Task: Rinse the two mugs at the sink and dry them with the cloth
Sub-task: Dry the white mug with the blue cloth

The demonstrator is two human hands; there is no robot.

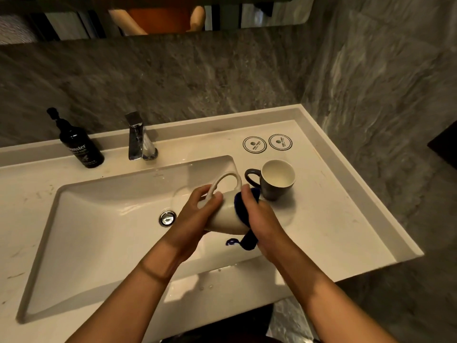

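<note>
A white mug (pixel 226 214) lies on its side above the right edge of the sink basin (pixel 103 219), handle up. My left hand (pixel 197 214) grips it around the base end. My right hand (pixel 259 214) presses a dark blue cloth (pixel 243 214) against the mug's open end; a tail of the cloth hangs below my wrist. A grey mug (pixel 274 181) with a white inside stands upright on the counter just right of the basin, its handle pointing left, untouched.
The chrome tap (pixel 138 139) stands behind the basin, with no water seen running. A black soap bottle (pixel 79 144) is at the back left. Two round paper coasters (pixel 267 143) lie at the back right. The drain plug (pixel 167 218) sits mid-basin. Grey stone walls close the back and right.
</note>
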